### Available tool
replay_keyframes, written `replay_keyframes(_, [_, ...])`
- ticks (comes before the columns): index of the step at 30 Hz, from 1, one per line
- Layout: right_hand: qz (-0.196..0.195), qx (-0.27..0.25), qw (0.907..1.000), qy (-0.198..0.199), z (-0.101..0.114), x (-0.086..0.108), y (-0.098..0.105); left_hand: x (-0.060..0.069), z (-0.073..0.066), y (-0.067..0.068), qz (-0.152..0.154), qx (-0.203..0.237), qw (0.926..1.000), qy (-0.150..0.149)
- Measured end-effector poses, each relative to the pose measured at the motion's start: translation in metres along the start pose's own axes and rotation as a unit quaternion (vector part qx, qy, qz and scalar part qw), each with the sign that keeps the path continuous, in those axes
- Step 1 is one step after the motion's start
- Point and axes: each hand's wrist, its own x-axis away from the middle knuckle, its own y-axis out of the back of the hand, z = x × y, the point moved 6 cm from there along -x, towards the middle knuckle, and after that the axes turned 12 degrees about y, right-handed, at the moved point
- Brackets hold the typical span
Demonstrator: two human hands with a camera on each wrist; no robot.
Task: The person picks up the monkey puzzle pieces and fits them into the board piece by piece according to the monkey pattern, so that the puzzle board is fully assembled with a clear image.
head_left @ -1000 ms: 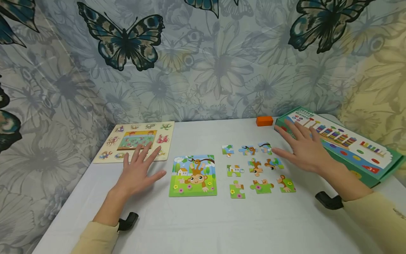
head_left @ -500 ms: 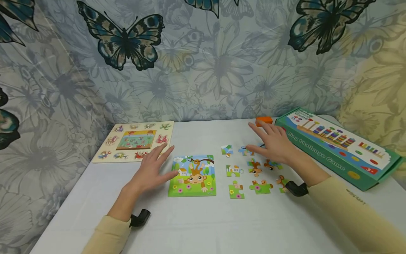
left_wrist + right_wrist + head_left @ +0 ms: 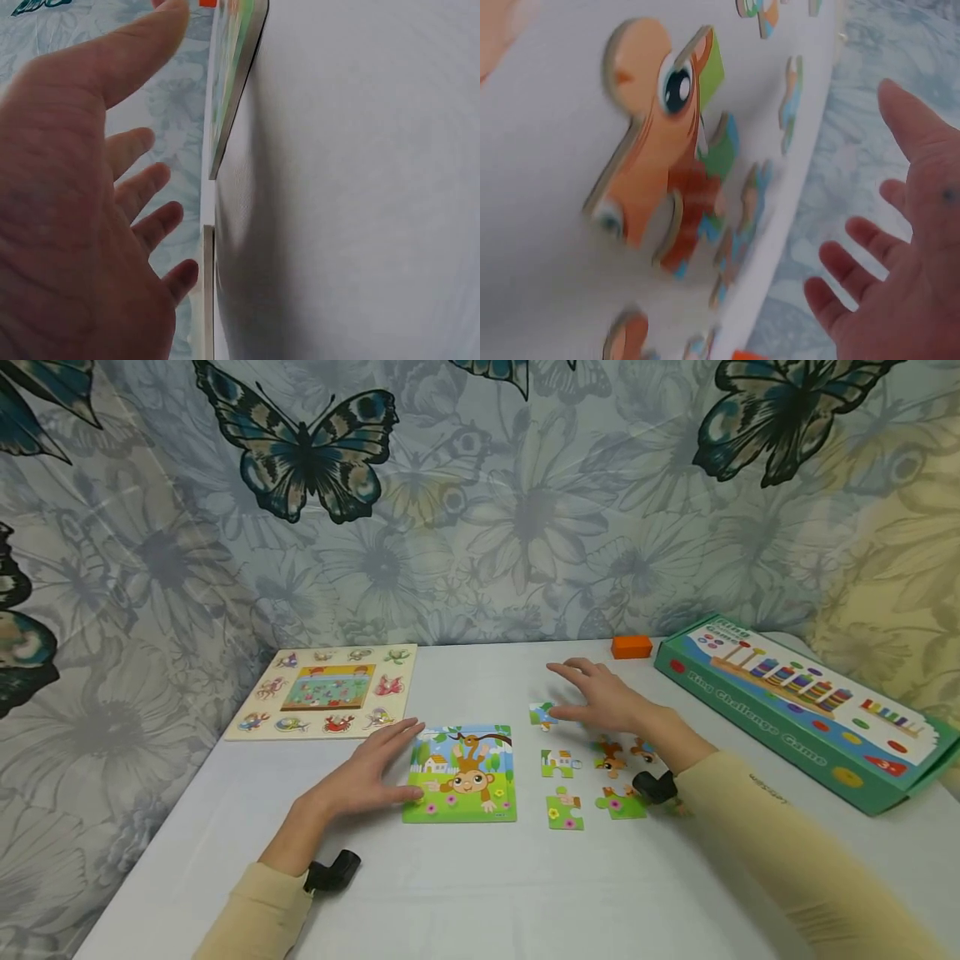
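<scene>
Here's the left hand (image 3: 360, 781), spread wide at the left side of the monkey picture (image 3: 468, 777), thumb over its edge; nothing is in its grasp, and I can't tell whether it touches. And across to the right hand (image 3: 603, 697), fingers apart and also holding nothing, above the far row of puzzle pieces (image 3: 558, 817), its thumb near the far-left piece (image 3: 539, 715). The pieces lie loose on the white table (image 3: 465, 893), just right of the picture, set apart from each other; the house piece (image 3: 555, 760) is in plain sight, while the right arm covers some others. Over at the back left sits a sea-creature board (image 3: 327, 687). At the back, an orange block (image 3: 632, 647) stands beside a long green box (image 3: 780, 731), slanting down the right side.
</scene>
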Motion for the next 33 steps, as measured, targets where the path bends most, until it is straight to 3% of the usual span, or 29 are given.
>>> replay_keyframes(6, [0.033, -0.044, 0.9985, 0.003, -0.002, -0.013, -0.015, -0.001, 0.002, -0.006, 0.015, -0.02, 0.9997, -0.003])
replay_keyframes(15, [0.062, -0.023, 0.9978, 0.0, -0.003, -0.023, -0.026, 0.0, 0.006, -0.009, 0.026, -0.029, 0.9992, 0.005])
replay_keyframes(23, [0.057, -0.016, 0.9982, -0.005, -0.006, -0.027, -0.029, -0.001, 0.004, -0.009, 0.025, -0.04, 0.9989, 0.002])
replay_keyframes(33, [0.021, -0.085, 0.9959, -0.025, -0.004, -0.03, -0.022, 0.001, 0.0, -0.012, 0.02, -0.036, 0.9992, 0.004])
